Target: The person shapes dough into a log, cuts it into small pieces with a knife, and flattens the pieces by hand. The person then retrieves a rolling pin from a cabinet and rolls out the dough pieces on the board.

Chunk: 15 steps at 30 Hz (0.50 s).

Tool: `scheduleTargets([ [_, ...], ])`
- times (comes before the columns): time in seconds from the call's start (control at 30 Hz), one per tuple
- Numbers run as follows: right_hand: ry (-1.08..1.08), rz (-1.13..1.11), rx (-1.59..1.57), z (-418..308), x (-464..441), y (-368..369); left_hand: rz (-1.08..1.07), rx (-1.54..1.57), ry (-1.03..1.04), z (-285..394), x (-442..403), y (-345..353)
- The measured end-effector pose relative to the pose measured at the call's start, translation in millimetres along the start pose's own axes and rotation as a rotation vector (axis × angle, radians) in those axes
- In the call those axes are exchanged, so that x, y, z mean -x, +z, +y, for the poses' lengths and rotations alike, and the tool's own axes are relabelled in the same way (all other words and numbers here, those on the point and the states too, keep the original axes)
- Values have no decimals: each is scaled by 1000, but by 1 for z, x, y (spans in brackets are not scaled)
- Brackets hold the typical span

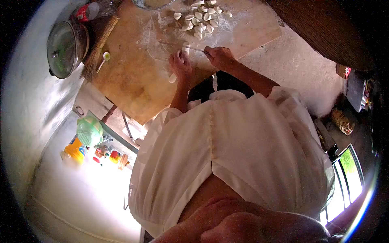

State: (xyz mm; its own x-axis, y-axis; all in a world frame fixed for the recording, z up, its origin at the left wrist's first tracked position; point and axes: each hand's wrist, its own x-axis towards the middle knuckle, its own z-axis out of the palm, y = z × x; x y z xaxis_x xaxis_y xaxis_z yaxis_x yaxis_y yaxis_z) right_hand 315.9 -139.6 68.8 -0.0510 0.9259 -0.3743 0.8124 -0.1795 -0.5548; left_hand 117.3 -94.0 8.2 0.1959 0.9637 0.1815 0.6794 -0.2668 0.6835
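We see a pale, dough-like roll on the floured table, partly hidden beneath our left hand, whose fingers curl over it; whether they pinch it, we cannot tell. Our right hand has its fingers wrapped around the handle of a knife, blade across the roll's far end. Beyond lie many cut pieces, so we judge much done, this remaining length left.

Dough pieces lie on the board, beyond the knife. At the board's left edge lies a spoon; farther left is a lidded pot, with a bottle behind it.
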Motion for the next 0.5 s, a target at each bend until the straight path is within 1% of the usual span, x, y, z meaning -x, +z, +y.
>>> scheduleTargets([
  [0.07, -8, -19, 21, -1, -3, 1, -32, 9, -38, 2, -1, -3],
  [0.13, 12, -88, 74, -2, -5, -2, -28, 17, -27, 1, -1, -2],
  [0.27, -23, -46, 82, 1, -7, 1, -43, 11, -45, 1, 0, -2],
  [0.33, 12, -118, 101, -1, -10, -2, -56, 12, -73, 2, -1, -2],
  [0.37, 12, -118, 101, -1, -10, -2, -69, 12, -99, 2, -2, -3],
  [0.5, -12, -136, 146, -3, -13, -6, -53, 6, -43, -4, -2, -1],
])
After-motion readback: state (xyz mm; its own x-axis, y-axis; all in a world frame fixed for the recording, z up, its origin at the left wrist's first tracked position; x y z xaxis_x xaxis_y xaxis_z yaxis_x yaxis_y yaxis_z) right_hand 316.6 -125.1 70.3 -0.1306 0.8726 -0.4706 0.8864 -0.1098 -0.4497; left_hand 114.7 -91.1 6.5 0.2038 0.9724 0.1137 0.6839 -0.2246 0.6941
